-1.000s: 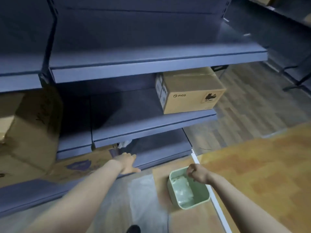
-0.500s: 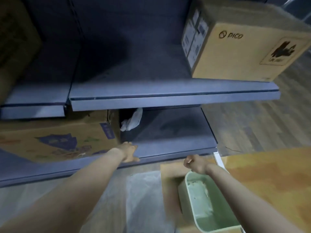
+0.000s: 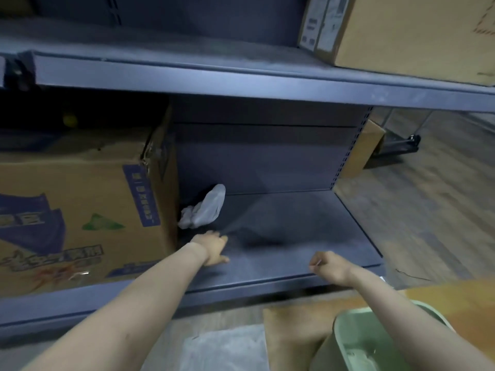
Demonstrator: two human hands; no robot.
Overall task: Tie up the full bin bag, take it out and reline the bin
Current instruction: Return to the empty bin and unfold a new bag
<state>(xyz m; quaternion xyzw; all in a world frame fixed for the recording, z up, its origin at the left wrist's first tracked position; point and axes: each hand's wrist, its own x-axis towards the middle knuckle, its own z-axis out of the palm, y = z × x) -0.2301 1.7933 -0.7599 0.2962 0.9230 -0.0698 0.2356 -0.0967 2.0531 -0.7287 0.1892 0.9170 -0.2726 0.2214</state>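
Blue shelf (image 3: 281, 231) ahead: your left hand (image 3: 211, 247) reaches w/ fingers extended toward white bags (image 3: 206, 210) beside printed carton (image 3: 80, 218). Right hand (image 3: 328, 265) fisted, holding nothing visible. Green bin (image 3: 375, 341) bottom right, on floor.

Left hand (image 3: 211, 247) reaches onto bottom shelf (image 3: 294, 236), fingers extended, just short of crumpled white bag (image 3: 206, 210) that sits beside printed cardboard box (image 3: 80, 215). Right hand (image 3: 330, 266) is a loose fist over shelf front edge, holding nothing visible. Green bin (image 3: 375, 341) on floor lower right, under right forearm. Plain carton (image 3: 401, 36) on upper shelf.
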